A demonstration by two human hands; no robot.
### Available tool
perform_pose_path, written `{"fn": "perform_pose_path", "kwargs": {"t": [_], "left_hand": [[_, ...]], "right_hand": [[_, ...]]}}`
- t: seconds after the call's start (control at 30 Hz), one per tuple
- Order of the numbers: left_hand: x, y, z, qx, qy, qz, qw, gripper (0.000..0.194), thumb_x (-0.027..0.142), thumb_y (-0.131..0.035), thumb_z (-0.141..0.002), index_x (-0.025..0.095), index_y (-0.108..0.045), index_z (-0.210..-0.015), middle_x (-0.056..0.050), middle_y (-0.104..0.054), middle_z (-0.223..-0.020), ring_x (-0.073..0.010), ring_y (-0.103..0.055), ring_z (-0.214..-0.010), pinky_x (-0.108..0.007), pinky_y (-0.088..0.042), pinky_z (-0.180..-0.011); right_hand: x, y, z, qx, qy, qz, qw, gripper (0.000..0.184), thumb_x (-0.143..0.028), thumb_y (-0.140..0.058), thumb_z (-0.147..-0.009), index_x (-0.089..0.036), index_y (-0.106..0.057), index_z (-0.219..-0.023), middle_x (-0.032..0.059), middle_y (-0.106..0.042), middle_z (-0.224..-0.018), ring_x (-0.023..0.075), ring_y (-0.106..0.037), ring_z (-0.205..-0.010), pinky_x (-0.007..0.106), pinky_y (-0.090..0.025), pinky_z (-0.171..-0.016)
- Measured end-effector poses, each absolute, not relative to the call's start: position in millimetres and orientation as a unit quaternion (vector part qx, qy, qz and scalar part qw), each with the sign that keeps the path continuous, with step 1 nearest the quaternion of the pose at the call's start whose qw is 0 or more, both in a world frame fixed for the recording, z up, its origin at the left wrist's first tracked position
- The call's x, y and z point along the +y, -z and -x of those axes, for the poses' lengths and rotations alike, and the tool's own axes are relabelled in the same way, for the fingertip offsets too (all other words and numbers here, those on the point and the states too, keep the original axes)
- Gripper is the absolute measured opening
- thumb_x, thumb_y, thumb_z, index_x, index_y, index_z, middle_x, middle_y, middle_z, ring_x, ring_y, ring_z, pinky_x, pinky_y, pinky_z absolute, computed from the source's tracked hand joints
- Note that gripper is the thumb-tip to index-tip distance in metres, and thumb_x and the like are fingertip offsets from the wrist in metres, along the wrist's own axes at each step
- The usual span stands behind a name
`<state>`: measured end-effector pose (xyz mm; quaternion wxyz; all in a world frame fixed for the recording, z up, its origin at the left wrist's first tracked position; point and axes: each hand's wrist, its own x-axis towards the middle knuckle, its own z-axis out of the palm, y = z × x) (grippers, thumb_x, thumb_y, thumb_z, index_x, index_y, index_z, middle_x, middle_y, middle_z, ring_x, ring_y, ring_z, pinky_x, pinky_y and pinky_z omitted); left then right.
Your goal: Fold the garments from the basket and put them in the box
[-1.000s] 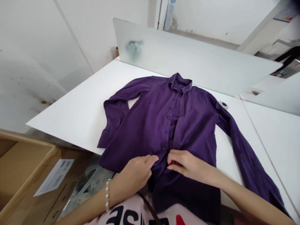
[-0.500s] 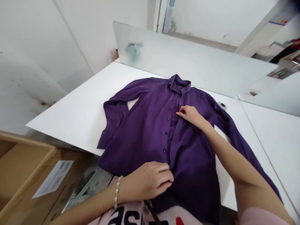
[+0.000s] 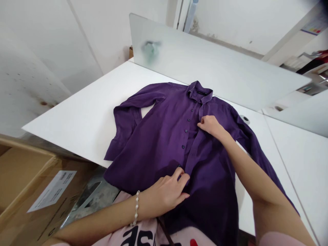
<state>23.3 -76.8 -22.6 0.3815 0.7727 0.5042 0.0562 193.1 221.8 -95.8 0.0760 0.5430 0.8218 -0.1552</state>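
A purple long-sleeved shirt (image 3: 164, 130) lies front side up, its collar at the far side and its front unfastened, with a row of dark buttons along one edge. My right hand (image 3: 211, 125) is closed in a pinch on the other front edge, at chest height. Close to the lower buttons, my left hand (image 3: 171, 191) is over the shirt near its hem. Its thumb stands apart from its bent fingers, and no cloth shows between them. A beaded bracelet (image 3: 136, 206) circles the left wrist.
The shirt rests on a white table (image 3: 84, 112), its lower part hanging over the near edge. A frosted panel (image 3: 217, 65) stands along the back. At lower left is an open cardboard box (image 3: 64, 205), beside a clear plastic package (image 3: 94, 194).
My left hand has opened its fingers and reaches slightly further up the front, near the lowest visible button. The right hand keeps its pinch. The view has shifted slightly.
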Motion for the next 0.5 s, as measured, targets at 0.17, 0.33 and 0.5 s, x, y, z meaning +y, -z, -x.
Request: {"fn": "perform_pose_path", "kwargs": {"t": [0.17, 0.33, 0.5], "left_hand": [[-74, 32, -20, 0.456, -0.143, -0.736, 0.48, 0.018, 0.026, -0.055, -0.099, 0.024, -0.06, -0.116, -0.002, -0.066, -0.113, -0.0165, -0.068, -0.089, -0.027, -0.051, -0.079], [-76, 28, -17, 0.459, -0.265, -0.631, 0.567, 0.012, 0.01, -0.058, -0.087, 0.018, -0.065, -0.093, 0.003, -0.064, -0.085, -0.0059, -0.053, -0.064, -0.017, -0.04, -0.064], [-86, 22, -9, 0.482, -0.181, -0.612, 0.601, 0.021, 0.01, -0.053, -0.084, 0.021, -0.067, -0.095, 0.008, -0.047, -0.059, -0.0053, -0.039, -0.051, -0.019, -0.03, -0.056]], "right_hand": [[232, 77, -194, 0.792, 0.221, -0.564, 0.068, 0.017, -0.017, -0.054, -0.085, -0.013, -0.069, -0.077, 0.0029, -0.064, -0.06, 0.0163, -0.065, -0.063, 0.025, -0.05, -0.07], [234, 80, -193, 0.796, 0.235, -0.556, 0.039, 0.019, -0.02, -0.051, -0.086, -0.015, -0.069, -0.08, 0.0011, -0.064, -0.062, 0.0148, -0.063, -0.061, 0.023, -0.047, -0.066], [229, 102, -190, 0.829, 0.221, -0.514, 0.019, 0.016, -0.026, -0.061, -0.083, -0.016, -0.067, -0.072, 0.0062, -0.067, -0.074, 0.0189, -0.063, -0.072, 0.029, -0.049, -0.075]]}}
